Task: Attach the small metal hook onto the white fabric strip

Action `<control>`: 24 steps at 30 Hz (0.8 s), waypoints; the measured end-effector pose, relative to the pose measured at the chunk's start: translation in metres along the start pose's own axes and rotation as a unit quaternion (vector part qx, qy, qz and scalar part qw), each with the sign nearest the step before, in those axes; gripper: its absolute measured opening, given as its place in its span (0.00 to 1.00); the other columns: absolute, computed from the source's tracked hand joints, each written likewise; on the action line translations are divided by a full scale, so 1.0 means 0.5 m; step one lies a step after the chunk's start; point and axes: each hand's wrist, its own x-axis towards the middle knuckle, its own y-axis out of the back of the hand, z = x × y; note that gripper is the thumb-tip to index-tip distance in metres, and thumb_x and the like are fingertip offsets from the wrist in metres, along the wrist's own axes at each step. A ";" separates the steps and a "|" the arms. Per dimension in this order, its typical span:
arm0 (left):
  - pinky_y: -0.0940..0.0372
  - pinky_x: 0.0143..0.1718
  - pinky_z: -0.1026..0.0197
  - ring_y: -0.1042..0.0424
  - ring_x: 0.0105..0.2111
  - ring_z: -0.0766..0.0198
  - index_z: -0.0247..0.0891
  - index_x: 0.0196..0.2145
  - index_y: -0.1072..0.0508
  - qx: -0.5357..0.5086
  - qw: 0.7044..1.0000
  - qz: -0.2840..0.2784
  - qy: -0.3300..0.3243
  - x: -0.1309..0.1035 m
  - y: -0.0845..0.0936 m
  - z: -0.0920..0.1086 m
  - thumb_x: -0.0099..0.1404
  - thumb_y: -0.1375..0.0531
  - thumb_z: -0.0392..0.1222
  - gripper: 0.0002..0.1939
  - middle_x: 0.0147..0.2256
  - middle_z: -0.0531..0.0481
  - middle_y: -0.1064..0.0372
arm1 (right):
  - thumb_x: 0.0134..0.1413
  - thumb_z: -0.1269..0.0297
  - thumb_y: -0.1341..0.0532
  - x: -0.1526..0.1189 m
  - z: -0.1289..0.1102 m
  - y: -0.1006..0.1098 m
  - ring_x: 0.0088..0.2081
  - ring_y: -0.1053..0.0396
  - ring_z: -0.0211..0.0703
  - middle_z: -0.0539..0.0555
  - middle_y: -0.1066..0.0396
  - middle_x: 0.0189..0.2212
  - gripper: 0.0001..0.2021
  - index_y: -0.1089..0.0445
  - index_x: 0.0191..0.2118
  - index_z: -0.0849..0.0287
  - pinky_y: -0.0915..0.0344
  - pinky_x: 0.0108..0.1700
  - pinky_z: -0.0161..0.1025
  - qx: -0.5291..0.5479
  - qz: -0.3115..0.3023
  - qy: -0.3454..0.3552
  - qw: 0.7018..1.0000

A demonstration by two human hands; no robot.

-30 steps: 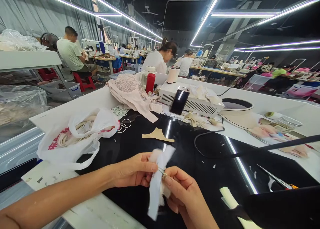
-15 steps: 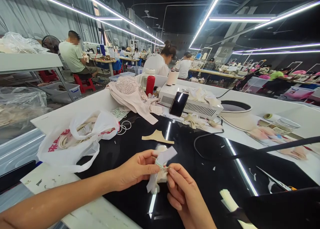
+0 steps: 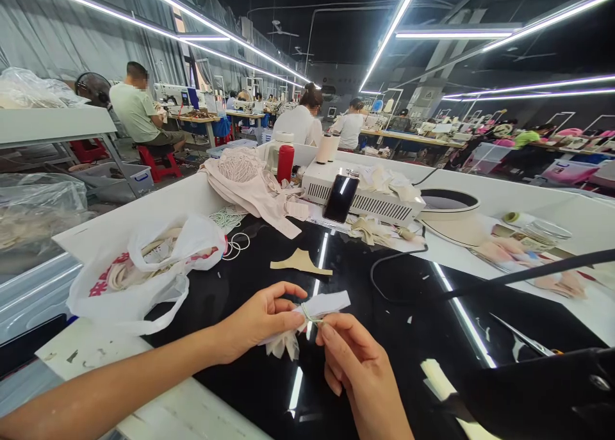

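My left hand (image 3: 254, 318) and my right hand (image 3: 355, 360) together hold a small bundle of white fabric pieces (image 3: 307, 318) above the black table top (image 3: 384, 325). A thin elastic band is wrapped round the bundle's middle, and my right fingertips pinch it there. The bundle lies nearly level, one white end pointing right. A beige cut piece (image 3: 300, 262) lies flat on the black surface just beyond my hands.
A white plastic bag (image 3: 144, 273) of fabric pieces sits at left. Behind are a pink garment pile (image 3: 250, 180), a red bottle (image 3: 285, 163), a phone (image 3: 340, 198) leaning on a white machine (image 3: 365, 193), scissors (image 3: 523, 341) at right. Other people sew at far tables.
The bundle turned from upright to nearly level and sank slightly. My right fingers moved to its banded middle. The camera view tipped a little.
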 end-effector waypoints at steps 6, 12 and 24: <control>0.46 0.24 0.68 0.37 0.24 0.73 0.38 0.40 0.38 -0.059 0.996 0.000 0.065 -0.008 -0.013 0.010 0.53 0.26 0.52 0.29 0.29 0.54 0.30 | 0.60 0.55 0.35 0.007 0.011 0.018 0.23 0.36 0.34 0.50 0.29 0.26 0.10 0.22 0.37 0.55 0.36 0.24 0.31 -0.193 -0.008 0.168 0.967; 0.50 0.21 0.69 0.41 0.20 0.74 0.39 0.38 0.39 -0.008 1.000 0.022 0.018 -0.006 -0.011 0.004 0.57 0.29 0.56 0.26 0.26 0.57 0.31 | 0.64 0.75 0.41 0.016 0.034 0.045 0.38 0.23 0.39 0.53 0.22 0.40 0.15 0.25 0.50 0.51 0.27 0.39 0.30 -0.437 -0.055 0.443 0.781; 0.46 0.25 0.68 0.40 0.23 0.74 0.33 0.39 0.27 -0.009 0.993 -0.038 0.112 -0.008 -0.002 0.018 0.57 0.28 0.52 0.22 0.28 0.55 0.35 | 0.65 0.76 0.42 0.019 0.026 0.059 0.39 0.22 0.39 0.55 0.22 0.41 0.14 0.26 0.50 0.55 0.27 0.38 0.30 -0.508 -0.048 0.497 0.701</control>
